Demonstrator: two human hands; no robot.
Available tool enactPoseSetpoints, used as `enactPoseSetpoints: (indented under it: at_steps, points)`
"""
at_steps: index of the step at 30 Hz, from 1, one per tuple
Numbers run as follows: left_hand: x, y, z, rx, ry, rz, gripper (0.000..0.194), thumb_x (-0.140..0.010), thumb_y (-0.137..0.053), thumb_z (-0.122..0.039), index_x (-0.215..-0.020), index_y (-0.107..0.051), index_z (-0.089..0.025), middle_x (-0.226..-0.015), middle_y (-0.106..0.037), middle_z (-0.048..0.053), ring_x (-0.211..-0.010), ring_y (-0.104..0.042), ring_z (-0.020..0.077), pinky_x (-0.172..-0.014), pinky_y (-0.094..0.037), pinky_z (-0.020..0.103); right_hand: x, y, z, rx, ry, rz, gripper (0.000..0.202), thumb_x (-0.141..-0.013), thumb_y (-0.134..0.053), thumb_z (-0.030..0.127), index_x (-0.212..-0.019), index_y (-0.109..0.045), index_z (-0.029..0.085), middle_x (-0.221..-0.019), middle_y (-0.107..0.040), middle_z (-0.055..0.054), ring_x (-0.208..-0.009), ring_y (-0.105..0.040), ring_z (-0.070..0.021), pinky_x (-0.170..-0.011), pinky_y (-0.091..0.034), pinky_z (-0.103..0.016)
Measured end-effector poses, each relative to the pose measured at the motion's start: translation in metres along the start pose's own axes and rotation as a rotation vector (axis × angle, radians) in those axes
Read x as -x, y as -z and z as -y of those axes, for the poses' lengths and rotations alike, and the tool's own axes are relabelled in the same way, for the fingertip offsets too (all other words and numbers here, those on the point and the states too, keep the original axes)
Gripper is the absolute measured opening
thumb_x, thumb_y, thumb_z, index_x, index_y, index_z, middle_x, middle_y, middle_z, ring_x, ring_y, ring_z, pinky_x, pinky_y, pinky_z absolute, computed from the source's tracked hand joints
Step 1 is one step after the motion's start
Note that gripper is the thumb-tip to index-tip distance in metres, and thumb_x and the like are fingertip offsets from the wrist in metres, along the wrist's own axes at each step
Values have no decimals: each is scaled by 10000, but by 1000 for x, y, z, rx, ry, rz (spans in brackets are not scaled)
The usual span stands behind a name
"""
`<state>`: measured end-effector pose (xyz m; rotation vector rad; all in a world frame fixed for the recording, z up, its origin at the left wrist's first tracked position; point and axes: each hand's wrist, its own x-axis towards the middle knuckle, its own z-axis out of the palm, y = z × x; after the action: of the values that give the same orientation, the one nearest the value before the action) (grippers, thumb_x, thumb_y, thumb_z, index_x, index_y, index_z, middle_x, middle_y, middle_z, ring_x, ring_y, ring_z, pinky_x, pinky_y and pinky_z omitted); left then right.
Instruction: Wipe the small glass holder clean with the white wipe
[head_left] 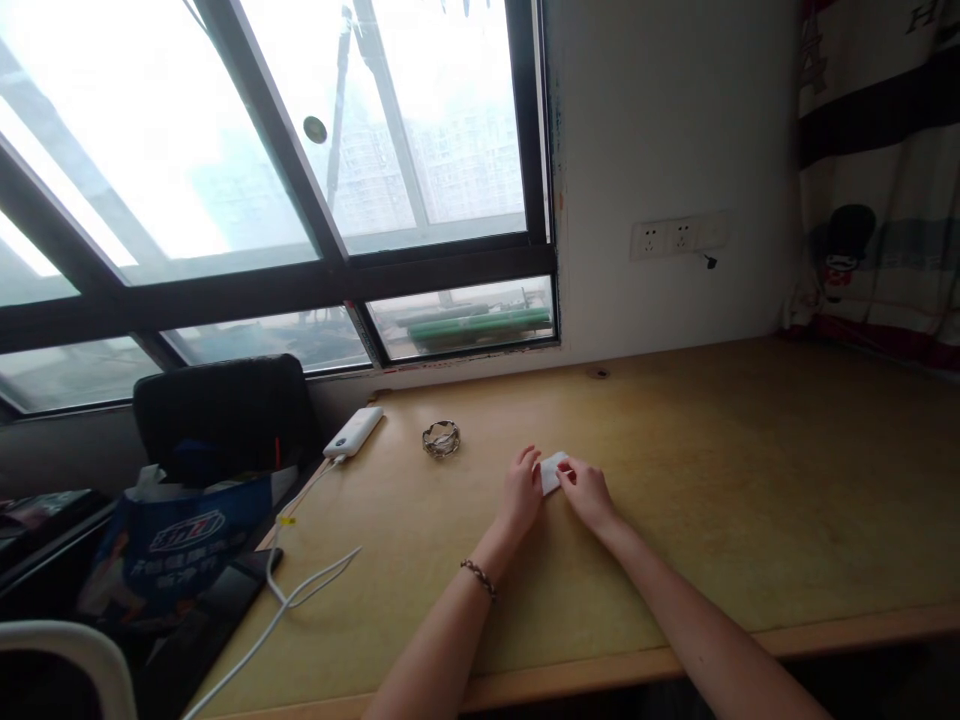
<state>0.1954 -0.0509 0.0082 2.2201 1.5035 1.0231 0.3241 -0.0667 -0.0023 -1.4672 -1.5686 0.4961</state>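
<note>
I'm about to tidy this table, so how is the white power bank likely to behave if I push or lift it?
The power bank is probably stiff, given its straight-edged, slab-like body. Lying flat, it seems apt to slide rather than roll. It would likely drag the white cable along, since that is plugged into its near end.

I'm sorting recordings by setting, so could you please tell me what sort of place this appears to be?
Probably a room in a home: a patterned curtain, a wood-toned table against the wall, and a large window suggest it.
</note>
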Motion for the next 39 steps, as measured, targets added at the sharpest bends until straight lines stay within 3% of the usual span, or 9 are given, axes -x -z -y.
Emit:
enactPoseSetpoints:
  at_steps: [5, 10, 13, 15, 19, 23, 32, 39]
  points:
    - [-2, 13, 14, -356, 242, -5, 194, -765, -436, -227, -876, -564, -133, -951, -552, 123, -930, -494, 221, -791, -372, 320, 3, -3, 6, 44, 109, 83, 152, -738, -472, 213, -718, -618, 173, -731, -634, -44, -675, -566, -147, -670, -419, -258]
    - [-3, 9, 22, -217, 243, 120, 205, -717, -506, -348, -693, -556, -150, -699, -578, 50, -674, -513, 168, -594, -361, 256, 5, -2, 6, 68, 106, 76, 185, -748, -460, 241, -678, -613, 164, -701, -626, -57, -660, -558, -155, -648, -414, -264]
    - [-2, 7, 14, -105, 148, 93, 201, -753, -465, -325, -679, -544, -155, -668, -564, 27, -617, -500, 138, -554, -350, 231, 3, -2, 6, -46, 51, 35, 200, -741, -477, 294, -697, -621, 161, -710, -633, -62, -663, -568, -164, -652, -424, -276]
    - [0, 7, 5, -50, 27, 37, 203, -795, -408, -295, -728, -543, -160, -731, -566, 34, -647, -509, 128, -580, -372, 225, 0, -3, 6, -249, -53, 22, 236, -729, -493, 353, -738, -624, 156, -733, -644, -64, -677, -583, -168, -661, -440, -282]
    - [5, 11, -16, 50, -282, 63, 192, -825, -366, -206, -846, -556, -183, -919, -571, 65, -828, -534, 134, -733, -412, 243, -4, -5, 3, -794, -284, 48, 338, -681, -530, 447, -766, -613, 130, -720, -650, -56, -650, -598, -161, -632, -472, -277]
    - [9, 15, -28, 71, -400, 84, 169, -805, -418, -203, -885, -566, -197, -1051, -546, 75, -996, -493, 169, -867, -388, 302, -5, -2, 2, -978, -359, -45, 343, -612, -607, 424, -775, -616, 122, -701, -645, -46, -599, -582, -141, -565, -463, -246]
    - [9, 12, -29, 305, -136, -56, 275, -768, -501, -308, -1014, -525, -188, -1093, -523, 87, -974, -519, 184, -845, -421, 329, -5, 2, 4, -889, -315, -93, 364, -564, -646, 438, -738, -630, 118, -676, -647, -45, -572, -561, -136, -528, -422, -231]
    - [5, -4, -28, 831, 74, 34, 383, -664, -614, -330, -991, -555, -139, -963, -603, 98, -885, -559, 196, -752, -452, 303, -2, 5, 11, -928, -294, -47, 337, -592, -627, 444, -719, -644, 133, -677, -648, -39, -603, -566, -144, -557, -429, -240]
